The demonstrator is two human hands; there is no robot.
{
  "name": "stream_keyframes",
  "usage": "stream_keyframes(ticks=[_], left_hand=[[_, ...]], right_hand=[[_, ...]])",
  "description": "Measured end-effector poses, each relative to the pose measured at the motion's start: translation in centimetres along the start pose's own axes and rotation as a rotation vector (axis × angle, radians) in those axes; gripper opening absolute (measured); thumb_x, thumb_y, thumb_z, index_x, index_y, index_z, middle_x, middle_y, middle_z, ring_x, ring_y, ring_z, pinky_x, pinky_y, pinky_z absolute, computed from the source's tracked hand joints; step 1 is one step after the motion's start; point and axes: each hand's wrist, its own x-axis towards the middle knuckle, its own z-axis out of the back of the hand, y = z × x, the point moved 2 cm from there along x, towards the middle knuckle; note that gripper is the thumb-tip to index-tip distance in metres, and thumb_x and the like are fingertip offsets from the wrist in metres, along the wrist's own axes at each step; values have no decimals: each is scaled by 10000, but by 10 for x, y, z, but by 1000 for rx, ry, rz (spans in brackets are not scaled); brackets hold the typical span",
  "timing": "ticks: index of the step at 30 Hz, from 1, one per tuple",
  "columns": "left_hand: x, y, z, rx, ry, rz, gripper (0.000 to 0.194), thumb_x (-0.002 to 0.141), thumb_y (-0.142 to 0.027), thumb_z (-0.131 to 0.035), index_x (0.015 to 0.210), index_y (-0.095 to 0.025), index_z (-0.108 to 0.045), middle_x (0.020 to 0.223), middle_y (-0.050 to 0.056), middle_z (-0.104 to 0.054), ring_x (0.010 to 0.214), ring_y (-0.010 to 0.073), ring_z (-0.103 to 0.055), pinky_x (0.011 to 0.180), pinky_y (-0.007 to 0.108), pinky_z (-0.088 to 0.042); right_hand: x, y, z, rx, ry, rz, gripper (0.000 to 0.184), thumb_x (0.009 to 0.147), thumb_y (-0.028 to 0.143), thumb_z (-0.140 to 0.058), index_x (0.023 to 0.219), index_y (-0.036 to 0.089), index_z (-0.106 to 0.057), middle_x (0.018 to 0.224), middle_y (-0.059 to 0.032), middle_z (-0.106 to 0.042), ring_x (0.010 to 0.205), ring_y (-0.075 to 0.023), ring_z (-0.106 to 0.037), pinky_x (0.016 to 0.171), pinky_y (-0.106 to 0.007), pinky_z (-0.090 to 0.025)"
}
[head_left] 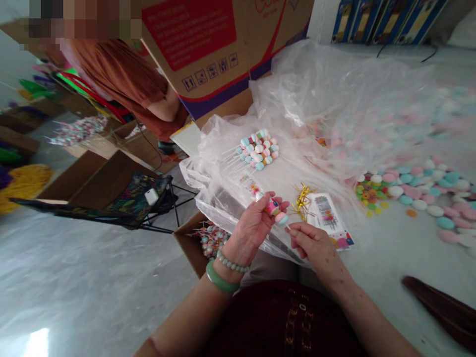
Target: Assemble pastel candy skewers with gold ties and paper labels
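While the puffs (pixel 281 218) are gripped by the left hand (pixel 256 220) near the gold ties (pixel 302 202), the stick (pixel 287 227) is pinched in the right hand's (pixel 312 244) fingers; puffs could get dented if squeezed too hard, tbh; stick might be bent if pushed crooked.

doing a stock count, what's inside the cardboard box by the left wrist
The cardboard box holds a pile of colourful balls on sticks. The pile hides the bottom, and the left wrist blocks part of the view.
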Motion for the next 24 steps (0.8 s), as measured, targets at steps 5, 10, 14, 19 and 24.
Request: stream_keyframes(ticks=[5, 10, 14, 19, 24], left_hand=[[1, 1, 1, -4, 31, -37, 150, 818, -261, -601, 901, -138, -585, 769, 43, -641, 766, 174, -662, 830, 359, -511], [-5, 7, -6, 81, 65, -155, 150, 778, -272, -643, 757, -134, -588, 674, -1, -594, 650, 115, -603, 865, 375, -498], [-9, 19, -6, 150, 18, -162, 191, 785, -321, -632, 752, -137, -589, 679, 4, -602, 653, 113, -596, 829, 342, -496], [-6, 20, 4, 186, 115, 74, 285, 810, -408, -594, 843, -126, -620, 797, 72, -656, 727, 163, -639, 755, 322, -500], [4, -8, 10, 55, 193, 130, 260, 788, -319, -645, 981, -147, -618, 971, 84, -661, 894, 205, -646, 843, 365, -491]], right_hand=[[-4, -1, -8, 246, 179, -197, 216, 698, 370, -602, 717, 155, -611, 452, 54, -486, 365, -57, -321, 398, -218, -160], [4, -3, -12, -56, -21, -91, 189, 697, 347, -581, 593, 193, -545, 427, 55, -449, 403, -85, -345, 427, -230, -212], [3, 3, -10, -754, -298, 240, 216, 785, 286, -503, 598, 203, -572, 573, -5, -557, 568, -139, -473, 536, -268, -257], [6, 0, -4, -728, -221, 266, 232, 846, 311, -442, 718, 214, -610, 622, 1, -590, 603, -151, -516, 564, -265, -291], [14, -8, 4, -429, -128, 128, 192, 786, 323, -502, 643, 218, -573, 498, 54, -501, 515, -130, -468, 533, -243, -318]])
